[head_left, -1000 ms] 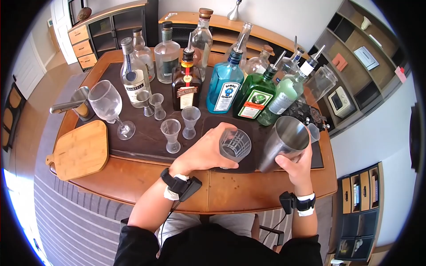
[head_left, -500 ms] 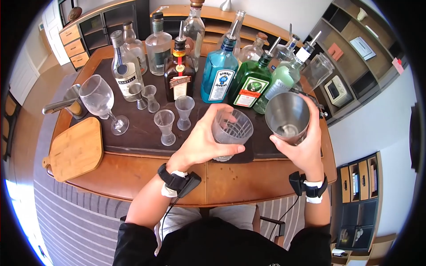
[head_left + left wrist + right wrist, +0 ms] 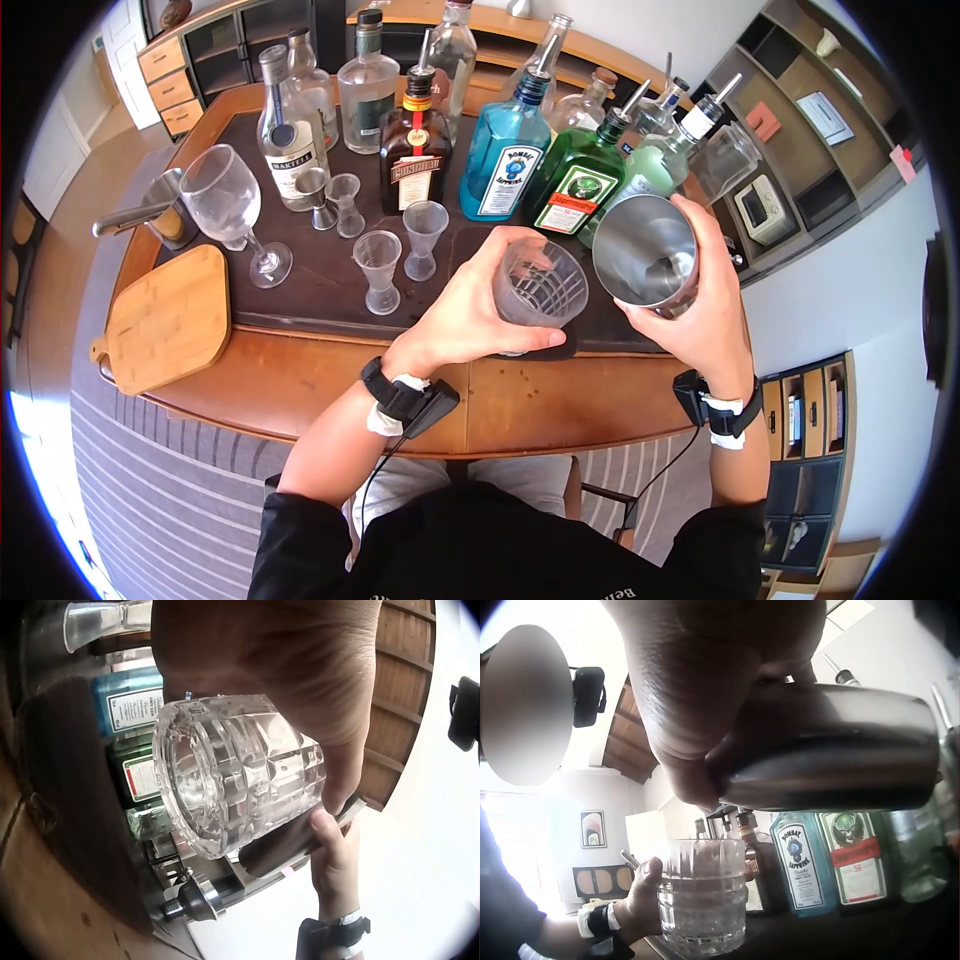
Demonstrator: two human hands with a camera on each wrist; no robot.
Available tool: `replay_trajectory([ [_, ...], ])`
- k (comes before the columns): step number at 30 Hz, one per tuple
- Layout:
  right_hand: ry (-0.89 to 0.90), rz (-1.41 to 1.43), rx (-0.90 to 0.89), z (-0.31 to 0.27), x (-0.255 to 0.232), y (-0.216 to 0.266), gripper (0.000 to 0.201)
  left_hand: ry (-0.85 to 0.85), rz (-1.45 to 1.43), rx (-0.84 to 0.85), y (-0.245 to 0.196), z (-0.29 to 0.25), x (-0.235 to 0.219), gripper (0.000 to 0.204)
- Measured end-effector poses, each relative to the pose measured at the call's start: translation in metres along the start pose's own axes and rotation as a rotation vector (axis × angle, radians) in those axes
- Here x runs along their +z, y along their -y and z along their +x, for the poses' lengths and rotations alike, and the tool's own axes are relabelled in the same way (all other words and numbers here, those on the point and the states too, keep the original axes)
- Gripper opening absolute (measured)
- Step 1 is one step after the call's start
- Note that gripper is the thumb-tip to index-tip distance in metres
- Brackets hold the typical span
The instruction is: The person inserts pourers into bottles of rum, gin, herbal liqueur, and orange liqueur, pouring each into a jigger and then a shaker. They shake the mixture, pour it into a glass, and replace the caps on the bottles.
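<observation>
The left hand (image 3: 462,312) grips a clear cut-glass tumbler (image 3: 541,283) above the table's front part, thumb along the near side. Beside it on the right, the right hand (image 3: 705,300) holds a steel shaker tin (image 3: 645,252), its mouth facing the head camera. Glass and tin are close together; whether they touch cannot be told. In the left wrist view the tumbler's (image 3: 240,769) patterned wall and thick base show. The right wrist view has the tin (image 3: 832,746) lying nearly sideways in the picture, above the tumbler (image 3: 702,896).
Behind the hands stand several bottles, including a blue one (image 3: 507,150) and a green one (image 3: 578,185). Two clear jiggers (image 3: 378,270), steel jiggers (image 3: 316,198) and a stemmed glass (image 3: 222,196) are left of the hands. A wooden board (image 3: 168,318) lies at the table's left edge.
Both hands have lifted. The tin has moved up from lower right, its mouth turned more toward the head camera, and the tumbler has shifted slightly up and right.
</observation>
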State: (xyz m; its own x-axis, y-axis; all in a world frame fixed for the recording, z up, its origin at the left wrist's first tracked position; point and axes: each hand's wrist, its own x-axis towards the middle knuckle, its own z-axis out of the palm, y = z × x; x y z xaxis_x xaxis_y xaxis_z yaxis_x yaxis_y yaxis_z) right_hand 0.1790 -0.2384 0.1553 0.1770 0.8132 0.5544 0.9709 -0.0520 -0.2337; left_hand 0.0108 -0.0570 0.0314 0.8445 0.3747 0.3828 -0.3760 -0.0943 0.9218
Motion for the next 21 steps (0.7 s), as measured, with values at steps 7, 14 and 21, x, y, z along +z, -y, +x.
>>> replay_trajectory([
  [7,-0.002,-0.048,-0.018,0.000,-0.003,0.001,0.101,0.020,0.009,0.020,-0.003,-0.001,-0.001,0.094],
  [14,-0.007,-0.154,-0.172,0.006,-0.007,0.003,0.105,0.054,-0.022,0.010,-0.006,-0.002,0.001,0.094],
  [21,-0.006,-0.188,-0.232,0.008,-0.009,0.003,0.111,0.058,-0.038,0.027,-0.006,-0.001,0.001,0.093],
])
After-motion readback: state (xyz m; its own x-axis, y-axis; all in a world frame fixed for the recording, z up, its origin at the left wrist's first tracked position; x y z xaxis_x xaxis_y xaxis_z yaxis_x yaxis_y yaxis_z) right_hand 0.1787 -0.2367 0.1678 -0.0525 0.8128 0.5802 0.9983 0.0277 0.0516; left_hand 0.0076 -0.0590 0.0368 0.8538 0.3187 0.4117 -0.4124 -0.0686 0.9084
